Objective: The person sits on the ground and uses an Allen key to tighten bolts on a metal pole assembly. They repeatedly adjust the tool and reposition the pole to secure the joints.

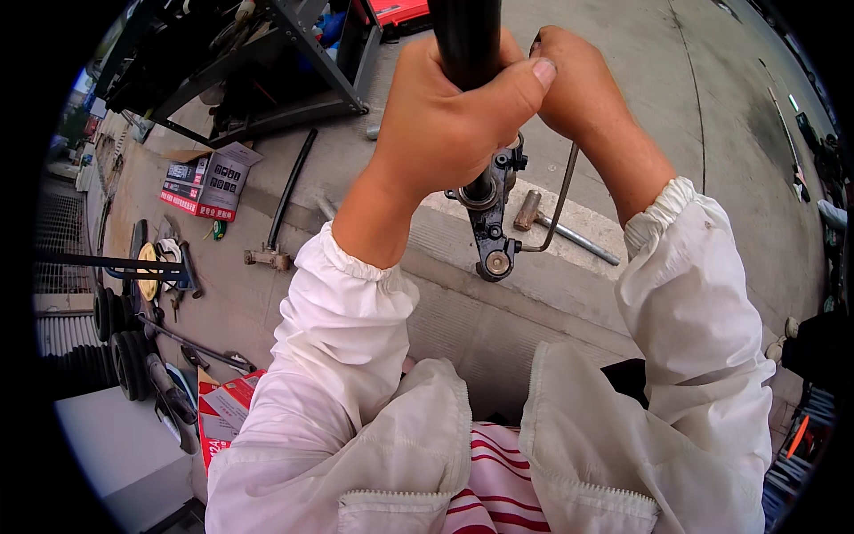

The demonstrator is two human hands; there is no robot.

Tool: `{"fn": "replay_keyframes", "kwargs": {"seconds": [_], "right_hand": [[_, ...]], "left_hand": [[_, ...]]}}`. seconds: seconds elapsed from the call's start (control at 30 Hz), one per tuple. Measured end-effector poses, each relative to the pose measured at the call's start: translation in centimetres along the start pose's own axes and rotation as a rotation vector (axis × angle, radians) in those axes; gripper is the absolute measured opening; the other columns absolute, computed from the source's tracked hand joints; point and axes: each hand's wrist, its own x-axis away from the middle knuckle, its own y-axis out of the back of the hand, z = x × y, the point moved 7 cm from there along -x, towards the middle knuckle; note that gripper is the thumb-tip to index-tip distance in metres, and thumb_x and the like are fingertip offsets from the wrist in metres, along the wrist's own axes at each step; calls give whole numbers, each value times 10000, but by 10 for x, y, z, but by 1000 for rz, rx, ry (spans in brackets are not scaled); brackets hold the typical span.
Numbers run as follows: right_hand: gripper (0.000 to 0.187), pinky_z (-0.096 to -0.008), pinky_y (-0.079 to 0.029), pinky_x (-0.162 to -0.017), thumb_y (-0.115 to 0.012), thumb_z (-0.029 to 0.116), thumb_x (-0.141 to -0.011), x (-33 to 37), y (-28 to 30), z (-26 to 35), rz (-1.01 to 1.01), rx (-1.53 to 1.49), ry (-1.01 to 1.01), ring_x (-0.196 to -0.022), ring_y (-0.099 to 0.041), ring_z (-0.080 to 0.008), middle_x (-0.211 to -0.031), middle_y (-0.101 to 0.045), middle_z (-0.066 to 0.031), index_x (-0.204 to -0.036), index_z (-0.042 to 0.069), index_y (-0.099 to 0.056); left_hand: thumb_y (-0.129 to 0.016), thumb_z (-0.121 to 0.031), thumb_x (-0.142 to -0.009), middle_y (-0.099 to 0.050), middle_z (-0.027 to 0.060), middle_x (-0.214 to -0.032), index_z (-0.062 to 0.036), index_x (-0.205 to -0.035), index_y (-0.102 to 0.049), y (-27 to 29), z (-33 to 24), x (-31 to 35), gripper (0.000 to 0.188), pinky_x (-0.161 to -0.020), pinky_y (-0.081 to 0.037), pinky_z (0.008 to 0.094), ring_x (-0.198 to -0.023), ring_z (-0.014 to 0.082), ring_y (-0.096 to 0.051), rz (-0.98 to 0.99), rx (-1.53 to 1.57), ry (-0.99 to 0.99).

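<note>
My left hand [449, 120] is wrapped round a thick black tube [466, 40] that stands up in front of me. The tube's lower end meets a dark metal fork clamp [491, 227] with a round bolt at its near end. Closed beside it, my right hand [578, 84] grips the long arm of a bent hex key [564, 191]. The key's short end reaches a bolt on the clamp's right side; whether it is seated I cannot tell. My left thumb lies close against the right hand. Just right of the clamp lies a hammer [528, 210] with a metal handle.
A dark metal rack [294, 62] stands at the far left, with a red case [398, 12] behind it. On the left floor are a red-and-white carton [206, 182], a black tube with a metal end [292, 191], several tyres [131, 363] and a white box [124, 449].
</note>
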Motion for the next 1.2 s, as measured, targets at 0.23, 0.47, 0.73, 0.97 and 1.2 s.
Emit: {"fn": "replay_keyframes", "kwargs": {"seconds": [0.23,0.47,0.73,0.97,1.2], "right_hand": [[133,-483,-578,-842,-621,51,-861,-26,-22,-6,-26,-23,-72,-965,-704,-445,-981,-716,-294,-909,-16,-725],[177,-512,-573,-769,-588,126,-932,-18,-17,2,-133,-173,-12,-862,-703,-457,-888,-710,-282,-937,-32,-669],[268,-553,-520,-665,-494,231,-1034,-1,0,-11,-168,-333,-191,-741,-676,-455,-766,-686,-238,-963,-2,-604],[224,-535,-525,-605,-515,207,-1030,-12,-13,0,25,-233,-155,-680,-682,-438,-712,-677,-237,-963,4,-584],[207,-536,-560,-711,-521,161,-1000,-27,-46,-9,176,-209,-193,-797,-698,-471,-828,-700,-291,-959,-29,-592]], "left_hand": [[-599,-70,-988,-399,4,-531,-86,-739,-407,1,-10,4,314,-420,-342,282,-417,88,-347,-16,76,92],[-581,-91,-994,-415,14,-541,-86,-746,-410,7,-5,12,301,-427,-343,285,-426,96,-353,-49,-64,66],[-669,-86,-985,-472,-44,-642,-75,-738,-461,-10,-4,17,323,-529,-303,253,-591,41,-364,-240,-24,228],[-656,-38,-970,-463,-41,-614,-66,-716,-442,-1,0,24,333,-509,-299,269,-563,46,-349,-447,23,172],[-626,18,-925,-443,-43,-575,-68,-664,-428,8,-1,21,339,-493,-285,269,-537,44,-346,-424,-23,224]]}}
